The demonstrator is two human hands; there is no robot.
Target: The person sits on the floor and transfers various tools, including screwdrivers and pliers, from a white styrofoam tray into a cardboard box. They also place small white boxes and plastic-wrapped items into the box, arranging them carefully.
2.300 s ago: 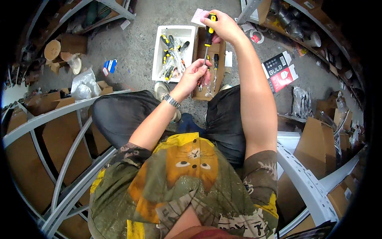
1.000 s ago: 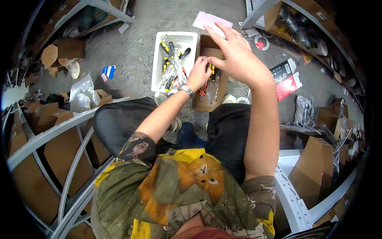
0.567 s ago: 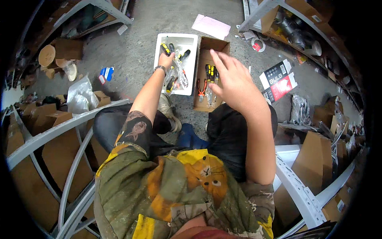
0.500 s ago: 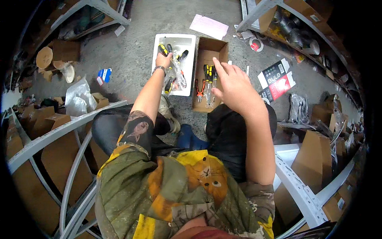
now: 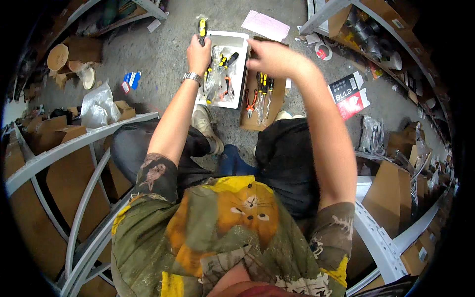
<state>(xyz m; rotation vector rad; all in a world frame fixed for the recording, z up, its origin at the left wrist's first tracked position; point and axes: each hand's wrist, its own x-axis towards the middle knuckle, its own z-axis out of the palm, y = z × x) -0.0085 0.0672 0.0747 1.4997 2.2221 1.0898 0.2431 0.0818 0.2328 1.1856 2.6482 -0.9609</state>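
My left hand is closed on a yellow-and-black screwdriver, lifted at the far left corner of a white tray. Inside the tray lie several screwdrivers and orange-black tools in clear wrapping. Beside it on the right is a cardboard box holding orange-handled pliers and several yellow-black screwdrivers. My right hand, slightly blurred, reaches over the box's far end and the tray's right edge, fingers stretched out with nothing seen in them.
A pink paper sheet lies beyond the containers, a flattened printed carton to the right and crumpled plastic to the left. Metal racks with cardboard and bagged items stand on both sides. My knees and feet are just below the containers.
At 2.3 seconds back my right hand held a screwdriver; it has let go. My left hand has since moved into the tray and now lifts another upward. My right hand has moved farther forward.
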